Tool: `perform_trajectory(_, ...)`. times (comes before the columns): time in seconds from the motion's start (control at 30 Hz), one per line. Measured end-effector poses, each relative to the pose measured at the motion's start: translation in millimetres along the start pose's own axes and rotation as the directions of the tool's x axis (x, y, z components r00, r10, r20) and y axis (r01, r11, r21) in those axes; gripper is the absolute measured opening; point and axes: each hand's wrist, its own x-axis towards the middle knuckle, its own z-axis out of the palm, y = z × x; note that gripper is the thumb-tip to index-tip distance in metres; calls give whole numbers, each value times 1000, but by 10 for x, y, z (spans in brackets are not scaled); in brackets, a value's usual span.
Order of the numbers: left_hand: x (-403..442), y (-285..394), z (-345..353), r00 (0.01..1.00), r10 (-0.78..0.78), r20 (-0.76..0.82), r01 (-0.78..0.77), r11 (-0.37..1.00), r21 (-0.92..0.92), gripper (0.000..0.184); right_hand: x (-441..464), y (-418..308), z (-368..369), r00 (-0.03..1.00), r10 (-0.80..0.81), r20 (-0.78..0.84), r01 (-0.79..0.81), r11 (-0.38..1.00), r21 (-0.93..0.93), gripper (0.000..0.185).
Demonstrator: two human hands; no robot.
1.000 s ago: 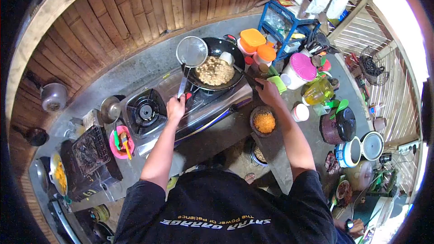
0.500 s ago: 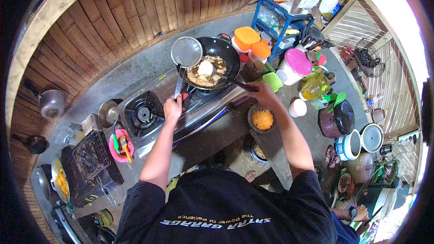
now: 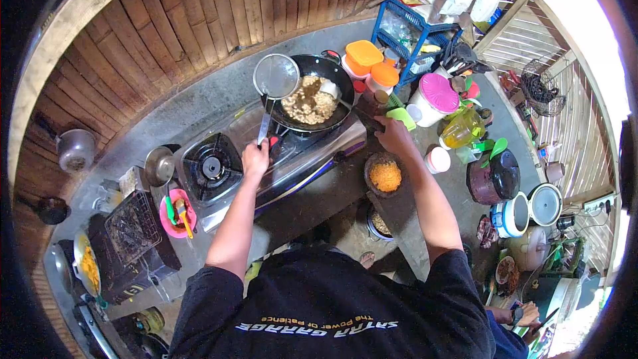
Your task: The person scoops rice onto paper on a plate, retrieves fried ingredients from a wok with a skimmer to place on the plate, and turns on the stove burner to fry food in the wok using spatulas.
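Note:
My left hand (image 3: 255,157) is closed around the handle of a round mesh strainer (image 3: 276,77), which hangs over the left rim of a black wok (image 3: 346,78). In the wok, light brown pieces of food (image 3: 309,101) lie in bubbling liquid. My right hand (image 3: 393,135) grips the dark handle of a spatula (image 3: 329,88). Its shiny blade is at the right side of the food, inside the wok. The wok stands on the right burner of a metal gas stove (image 3: 266,189).
A bare burner (image 3: 212,168) is left of the wok, beside a pink bowl (image 3: 177,213) holding brushes. Orange-lidded tubs (image 3: 363,53) stand close to the wok's right. A mortar with orange shreds (image 3: 385,176) sits near my right forearm. Another person's hands (image 3: 530,314) show at lower right.
The spatula blade has moved from the middle of the wok to its right side, and my right hand has shifted slightly right. The strainer has barely moved.

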Motion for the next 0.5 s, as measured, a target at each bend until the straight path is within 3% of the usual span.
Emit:
perform_trajectory(0.13, -13, 19, -10, 1000, 0, -7, 0, 1000, -14, 42, 49, 13, -3, 978, 8, 211, -58, 971, 231, 41)
perform_trajectory(0.23, -33, 45, -17, 999, 29, -35, -28, 1000, 11, 41, 24, -69, -21, 935, 132, 328, -236, 924, 301, 42)
perform_trajectory(0.33, -52, 67, -37, 999, 37, -38, -36, 999, 28, 40, 54, -28, 40, 966, 57, 252, -140, 935, 325, 42)
perform_trajectory(0.43, 3, 9, 4, 1000, -11, -4, 11, 1000, -7, 40, 60, -67, 27, 998, 3, 63, -18, 970, 242, 41)
perform_trajectory(0.5, 32, -26, 32, 1000, -27, -8, 27, 999, -17, 39, 95, -102, 28, 1000, 22, -18, -19, 989, 149, 42)
